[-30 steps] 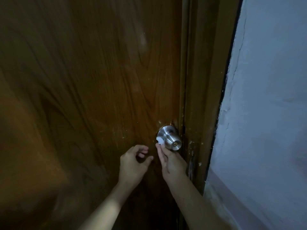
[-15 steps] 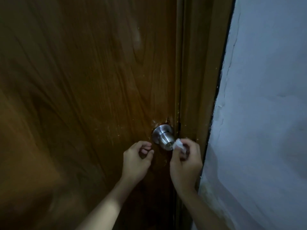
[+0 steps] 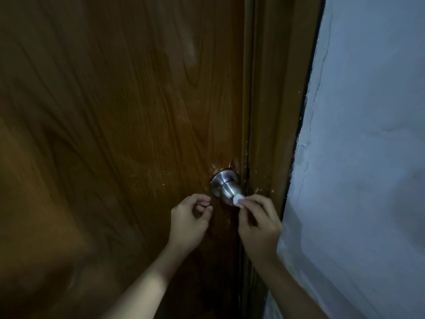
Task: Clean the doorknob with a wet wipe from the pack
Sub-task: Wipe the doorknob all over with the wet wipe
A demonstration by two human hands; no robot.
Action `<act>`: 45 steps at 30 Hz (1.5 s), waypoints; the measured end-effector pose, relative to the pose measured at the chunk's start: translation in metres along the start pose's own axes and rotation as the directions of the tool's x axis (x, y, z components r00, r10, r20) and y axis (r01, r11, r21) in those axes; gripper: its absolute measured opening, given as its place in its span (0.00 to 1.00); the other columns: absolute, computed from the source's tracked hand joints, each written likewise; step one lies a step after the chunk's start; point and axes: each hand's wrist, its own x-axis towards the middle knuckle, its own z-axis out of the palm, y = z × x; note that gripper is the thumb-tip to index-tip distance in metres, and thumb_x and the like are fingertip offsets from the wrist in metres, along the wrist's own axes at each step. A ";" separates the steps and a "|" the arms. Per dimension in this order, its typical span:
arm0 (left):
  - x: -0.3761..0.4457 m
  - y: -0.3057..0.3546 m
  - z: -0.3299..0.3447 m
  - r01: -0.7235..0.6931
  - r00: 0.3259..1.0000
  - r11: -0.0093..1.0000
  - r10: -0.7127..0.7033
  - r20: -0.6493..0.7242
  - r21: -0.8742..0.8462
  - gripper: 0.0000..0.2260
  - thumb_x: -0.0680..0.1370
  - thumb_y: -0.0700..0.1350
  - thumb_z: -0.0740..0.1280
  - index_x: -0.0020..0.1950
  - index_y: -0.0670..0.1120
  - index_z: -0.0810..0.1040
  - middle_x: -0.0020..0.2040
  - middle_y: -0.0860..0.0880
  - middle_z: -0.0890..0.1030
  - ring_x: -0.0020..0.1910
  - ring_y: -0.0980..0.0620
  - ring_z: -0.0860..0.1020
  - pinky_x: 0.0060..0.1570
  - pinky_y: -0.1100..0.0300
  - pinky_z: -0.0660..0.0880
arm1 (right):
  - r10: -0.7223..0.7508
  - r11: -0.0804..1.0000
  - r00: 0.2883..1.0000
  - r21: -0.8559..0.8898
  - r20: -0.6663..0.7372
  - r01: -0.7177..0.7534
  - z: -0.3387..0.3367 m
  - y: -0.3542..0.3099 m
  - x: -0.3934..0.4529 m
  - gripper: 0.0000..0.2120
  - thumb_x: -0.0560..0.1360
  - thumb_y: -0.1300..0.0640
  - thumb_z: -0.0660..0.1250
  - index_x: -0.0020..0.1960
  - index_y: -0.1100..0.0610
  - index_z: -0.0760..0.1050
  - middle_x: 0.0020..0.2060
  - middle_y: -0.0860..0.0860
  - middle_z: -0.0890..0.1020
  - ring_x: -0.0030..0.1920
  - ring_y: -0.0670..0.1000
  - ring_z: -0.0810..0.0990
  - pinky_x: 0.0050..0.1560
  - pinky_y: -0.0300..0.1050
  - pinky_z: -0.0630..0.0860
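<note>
Doorknob (image 3: 226,188): sticking out of the wooden door (image 3: 115,111) at its 3 o'clock edge.
Wet wipe (image 3: 238,200): pressing on the knob's face.
Right hand (image 3: 259,224): pinching the wipe.
Left hand (image 3: 189,223): curling loosely at the knob's 8 o'clock, holding nothing.
Wall (image 3: 368,157): standing at 3 o'clock.

The right hand (image 3: 259,229), pinching the folded wet wipe (image 3: 238,200), is now at the front face of the doorknob (image 3: 226,188), having swung round from its left side to its right.
</note>
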 end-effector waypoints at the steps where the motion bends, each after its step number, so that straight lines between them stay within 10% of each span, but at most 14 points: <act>1: 0.000 0.000 0.000 -0.001 1.000 1.000 0.001 -0.002 -0.001 0.08 0.72 0.39 0.69 0.50 0.48 0.79 0.43 0.55 0.79 0.42 0.60 0.77 0.39 0.77 0.71 | -0.005 1.000 1.000 -0.003 0.001 0.005 0.001 -0.003 0.004 0.07 0.70 0.65 0.65 0.45 0.65 0.81 0.42 0.59 0.81 0.47 0.43 0.75 0.52 0.28 0.73; 16: -0.001 0.009 0.001 -0.049 0.999 0.999 0.049 0.006 -0.018 0.08 0.72 0.39 0.68 0.50 0.47 0.79 0.43 0.54 0.80 0.42 0.61 0.77 0.41 0.76 0.72 | -0.119 0.979 0.951 -0.127 0.285 0.161 0.002 -0.009 0.035 0.11 0.69 0.69 0.66 0.50 0.62 0.79 0.43 0.58 0.80 0.47 0.49 0.74 0.45 0.33 0.71; 23: -0.003 0.009 0.002 -0.039 0.999 0.999 0.039 0.009 -0.018 0.08 0.72 0.39 0.68 0.51 0.46 0.79 0.44 0.53 0.80 0.42 0.61 0.77 0.40 0.76 0.72 | 0.412 0.911 0.898 -0.049 0.155 -0.409 0.005 -0.013 0.026 0.09 0.73 0.68 0.64 0.50 0.62 0.80 0.43 0.57 0.83 0.41 0.48 0.79 0.41 0.25 0.71; 25: -0.007 0.013 0.004 -0.020 0.999 1.000 0.020 0.029 -0.016 0.10 0.72 0.40 0.69 0.53 0.46 0.78 0.46 0.52 0.80 0.44 0.60 0.77 0.39 0.75 0.72 | 0.687 0.674 0.685 0.141 0.242 -0.725 0.005 -0.019 0.019 0.09 0.72 0.68 0.65 0.45 0.57 0.81 0.40 0.53 0.84 0.42 0.51 0.82 0.49 0.40 0.76; 28: -0.011 0.018 0.001 -0.005 0.991 1.000 0.008 0.133 -0.020 0.15 0.72 0.41 0.69 0.58 0.47 0.75 0.50 0.52 0.78 0.48 0.58 0.76 0.43 0.71 0.72 | 0.762 -0.142 0.197 0.456 0.617 -0.879 0.000 -0.032 0.022 0.11 0.73 0.71 0.62 0.53 0.65 0.77 0.49 0.58 0.80 0.50 0.53 0.79 0.51 0.44 0.78; 31: -0.017 0.018 -0.017 0.003 0.977 0.999 0.006 0.214 -0.042 0.18 0.71 0.42 0.70 0.60 0.48 0.73 0.53 0.53 0.77 0.50 0.58 0.76 0.48 0.67 0.73 | 0.582 -0.417 0.129 0.431 0.803 -0.800 -0.013 -0.043 0.021 0.13 0.74 0.70 0.60 0.58 0.66 0.74 0.51 0.60 0.78 0.48 0.52 0.78 0.42 0.39 0.78; 45: -0.052 0.049 -0.058 0.197 0.948 0.964 -0.142 0.284 -0.177 0.06 0.74 0.43 0.67 0.46 0.54 0.76 0.40 0.53 0.79 0.39 0.56 0.79 0.38 0.62 0.74 | 0.484 0.435 0.374 0.154 0.791 -0.887 -0.056 -0.084 0.021 0.10 0.78 0.59 0.58 0.53 0.56 0.77 0.43 0.54 0.83 0.43 0.50 0.83 0.42 0.43 0.77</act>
